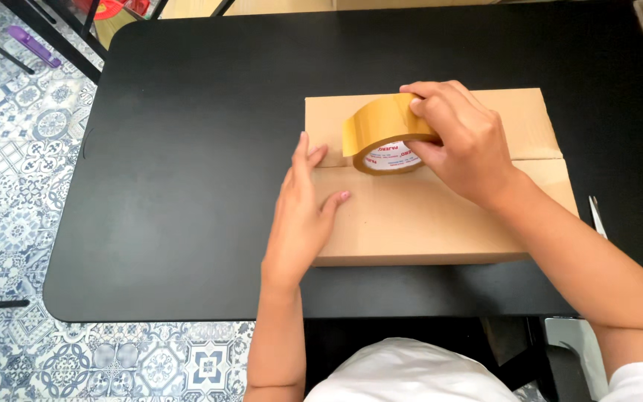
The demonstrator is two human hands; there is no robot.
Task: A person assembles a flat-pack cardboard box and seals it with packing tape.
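Note:
A flat brown cardboard box (426, 223) lies on a black table (187, 149), its two top flaps meeting in a seam across the middle. My left hand (303, 216) rests flat on the box's left end, fingers pressing by the seam. My right hand (463, 138) grips a roll of brown packing tape (381, 134), held tilted on the seam near the left end of the box. The end of the tape sits under my left fingers or close to them; I cannot tell which.
A pair of scissors (597, 216) pokes out at the table's right edge, partly behind my right forearm. Patterned blue and white floor tiles (16, 149) lie to the left. Dark chair legs and a purple object (33, 46) are at the top left.

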